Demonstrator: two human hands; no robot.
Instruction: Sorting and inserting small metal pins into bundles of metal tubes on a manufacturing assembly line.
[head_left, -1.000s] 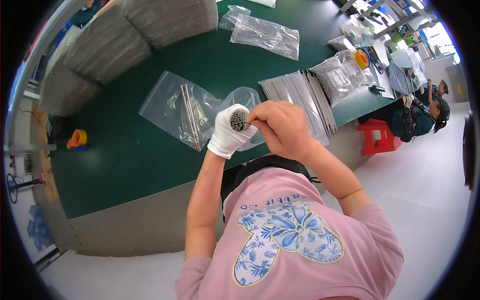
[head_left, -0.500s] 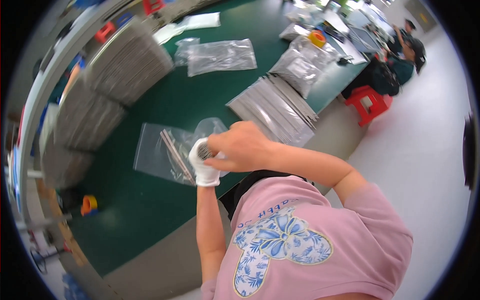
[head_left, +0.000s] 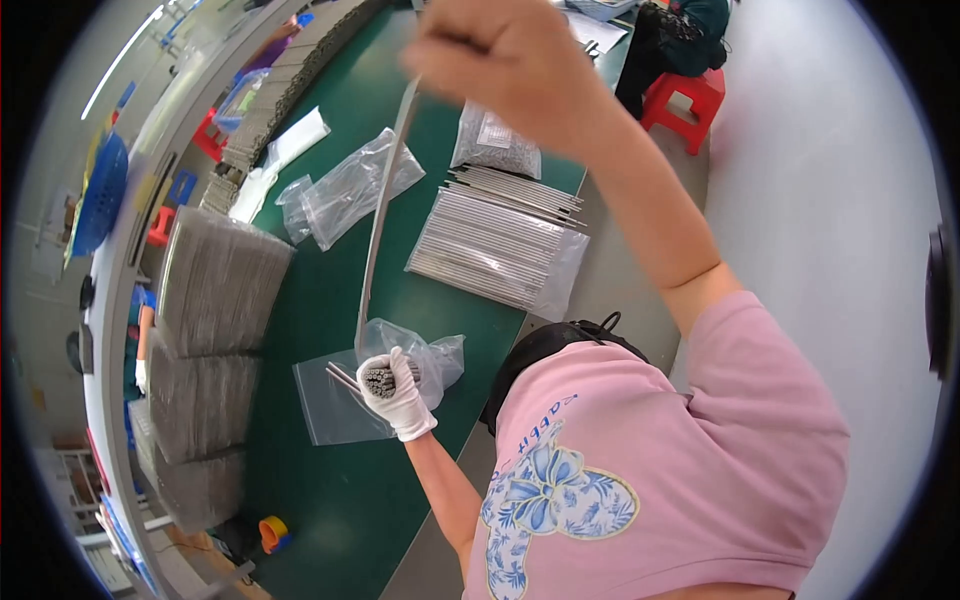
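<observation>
Your gloved left hand (head_left: 397, 392) grips the rod bundle (head_left: 380, 379) over the clear bag (head_left: 335, 405) — your right hand (head_left: 500, 55), fisted, has one long rod (head_left: 380, 215) nearly drawn out; most remain bundled.

We have one view only, from a fisheye camera worn on our head; it looks steeply down past our pink-shirted chest onto the long green worktop (head_left: 330, 300), which bends toward the rim; our raised bare right hand (head_left: 495, 55) sits very near the lens.
</observation>
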